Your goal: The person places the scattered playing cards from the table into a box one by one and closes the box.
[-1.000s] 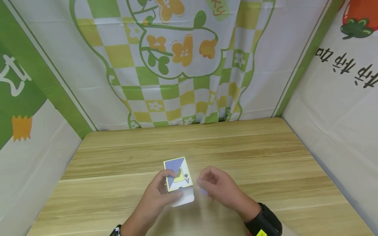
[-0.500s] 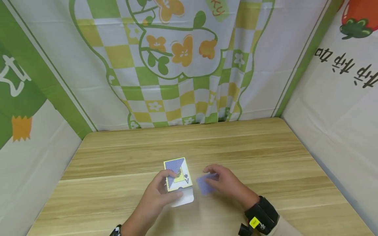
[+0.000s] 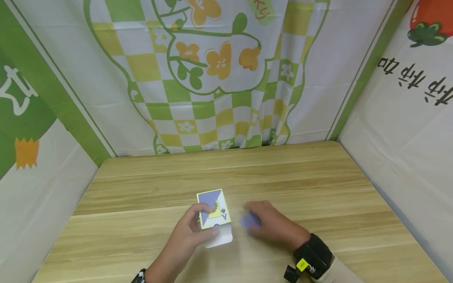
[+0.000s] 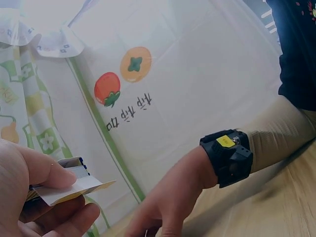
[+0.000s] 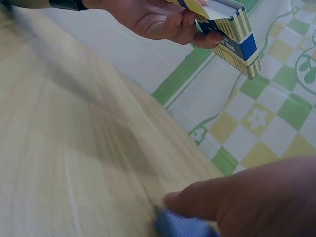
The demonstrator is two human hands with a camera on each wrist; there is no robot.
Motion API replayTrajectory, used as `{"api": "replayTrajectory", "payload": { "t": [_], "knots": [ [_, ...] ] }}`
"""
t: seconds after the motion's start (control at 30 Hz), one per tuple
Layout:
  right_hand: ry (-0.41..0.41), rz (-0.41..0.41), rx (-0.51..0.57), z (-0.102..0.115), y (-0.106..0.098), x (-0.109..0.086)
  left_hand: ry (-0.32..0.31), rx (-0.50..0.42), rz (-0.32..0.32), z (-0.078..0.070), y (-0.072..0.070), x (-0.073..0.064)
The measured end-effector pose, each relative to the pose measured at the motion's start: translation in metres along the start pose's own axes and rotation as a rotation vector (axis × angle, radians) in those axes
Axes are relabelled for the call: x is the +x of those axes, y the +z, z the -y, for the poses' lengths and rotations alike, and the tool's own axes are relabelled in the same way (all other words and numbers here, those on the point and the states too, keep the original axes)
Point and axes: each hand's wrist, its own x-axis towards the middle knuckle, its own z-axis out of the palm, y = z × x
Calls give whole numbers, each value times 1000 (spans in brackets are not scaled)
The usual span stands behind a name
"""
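My left hand [image 3: 187, 228] grips a playing card box [image 3: 213, 208] above the table, fingers on its face and thumb near the white flap [image 3: 221, 236]. The box has a blue pattern and an ace of spades print; its flap is folded out towards me. In the left wrist view, the thumb [image 4: 54, 170] presses on that flap. To the right, my right hand [image 3: 272, 222] is low at the tabletop, pinching a blue-backed playing card [image 3: 250, 221], which is blurred. The right wrist view shows the card [image 5: 185, 224] bent under a finger; the other fingertips are hidden.
The wood-grain table [image 3: 159, 177] spreads around both hands. A checked curtain [image 3: 209, 114] hangs behind its far edge. White printed cloth [image 3: 400, 129] walls in the right side, and green and white cloth [image 3: 53, 137] the left.
My right hand moves from beside the box to over the card, then closes on it; the card shifts slightly right and blurs. The left hand and box stay put.
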Motion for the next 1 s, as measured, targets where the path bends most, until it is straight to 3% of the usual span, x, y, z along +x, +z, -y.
{"api": "replayTrajectory", "payload": {
  "t": [0.3, 0.63, 0.8, 1.0],
  "knots": [
    [-7, 150, -170, 6, -11, -8, 2, 3, -13, 0, 1, 0],
    [21, 306, -201, 15, -27, -17, -6, 4, -8, -2, 2, -1],
    [-12, 306, -191, 17, -34, -20, -9, 3, -6, -3, 1, -1],
    [25, 299, -150, 18, -35, -21, -7, -1, -6, -3, 2, -1]
  ]
}}
